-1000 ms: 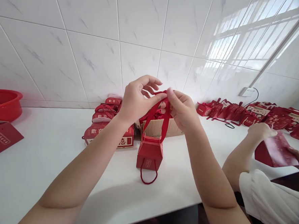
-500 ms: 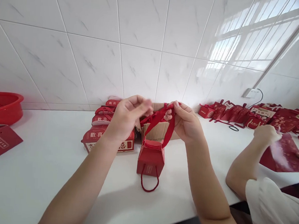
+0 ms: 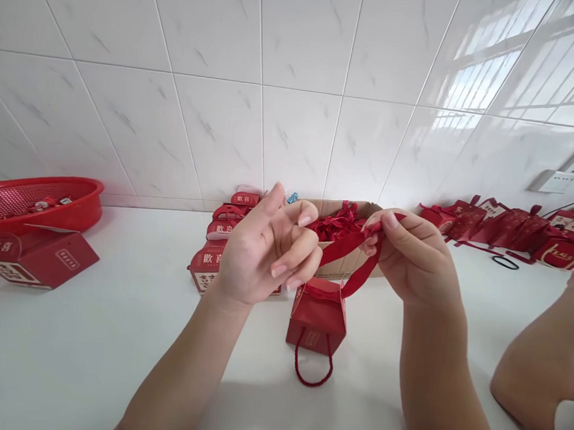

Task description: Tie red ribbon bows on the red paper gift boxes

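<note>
A small red gift box [image 3: 317, 317] stands on the white table, with a dark red cord handle [image 3: 313, 382] hanging down its near side. Red ribbon [image 3: 364, 271] rises from the top of the box in a loop. Thumb and fingers of my right hand [image 3: 408, 255] pinch the ribbon near its upper end, above and right of the box. My left hand [image 3: 265, 252] is turned palm up, thumb raised and fingers loosely curled apart. One side of the ribbon passes close to its fingertips, and whether they touch is unclear.
A cardboard carton [image 3: 375, 210] full of red ribbons sits behind the box. Printed red boxes [image 3: 211, 256] stack behind my left hand. At left are a red plastic basket [image 3: 86, 206] and another red box [image 3: 63, 260]. A co-worker's arm [image 3: 540, 360] lies at right, near more red packages [image 3: 505, 225].
My left hand has turned palm up and its fingers have loosened. My right hand still pinches the ribbon. The view has swung left, showing more of the basket.
</note>
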{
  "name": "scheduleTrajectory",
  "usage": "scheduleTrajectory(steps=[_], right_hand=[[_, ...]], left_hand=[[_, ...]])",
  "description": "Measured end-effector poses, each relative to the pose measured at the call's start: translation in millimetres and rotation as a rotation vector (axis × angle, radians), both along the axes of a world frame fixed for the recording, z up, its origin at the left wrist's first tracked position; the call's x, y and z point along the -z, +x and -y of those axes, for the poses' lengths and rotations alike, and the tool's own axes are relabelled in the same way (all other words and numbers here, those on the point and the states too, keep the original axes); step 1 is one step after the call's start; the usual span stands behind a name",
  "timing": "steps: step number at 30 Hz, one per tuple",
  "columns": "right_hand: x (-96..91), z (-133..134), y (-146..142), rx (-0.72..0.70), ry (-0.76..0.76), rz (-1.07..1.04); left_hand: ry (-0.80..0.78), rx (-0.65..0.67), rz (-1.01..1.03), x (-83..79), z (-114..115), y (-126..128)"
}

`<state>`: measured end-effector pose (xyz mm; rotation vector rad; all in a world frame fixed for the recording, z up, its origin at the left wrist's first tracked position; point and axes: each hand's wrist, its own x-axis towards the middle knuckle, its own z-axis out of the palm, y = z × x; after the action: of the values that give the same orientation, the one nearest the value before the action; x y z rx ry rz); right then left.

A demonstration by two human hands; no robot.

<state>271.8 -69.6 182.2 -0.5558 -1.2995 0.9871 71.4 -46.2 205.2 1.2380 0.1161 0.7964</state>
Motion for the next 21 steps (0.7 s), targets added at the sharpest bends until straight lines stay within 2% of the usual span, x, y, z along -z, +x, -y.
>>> scheduleTrajectory(steps=[7,9,14,21], right_hand=[[-0.7,6,-1,0.042,0.016,0.048],[-0.9,6,-1,0.051,0.028,0.061],[-0.8,6,-1,0.064,0.03,0.069],[-0.7,7,-3,0.086,0.015,0.087]], left_hand=[[0.084,-0.158,-0.18,3.3,0,2],[0.096,-0.168,-0.206,3.7,0,3],[0.124,-0.143,-0.166,4.3,3,6],[0.288,-0.223,-0.156,5.8,15,8]])
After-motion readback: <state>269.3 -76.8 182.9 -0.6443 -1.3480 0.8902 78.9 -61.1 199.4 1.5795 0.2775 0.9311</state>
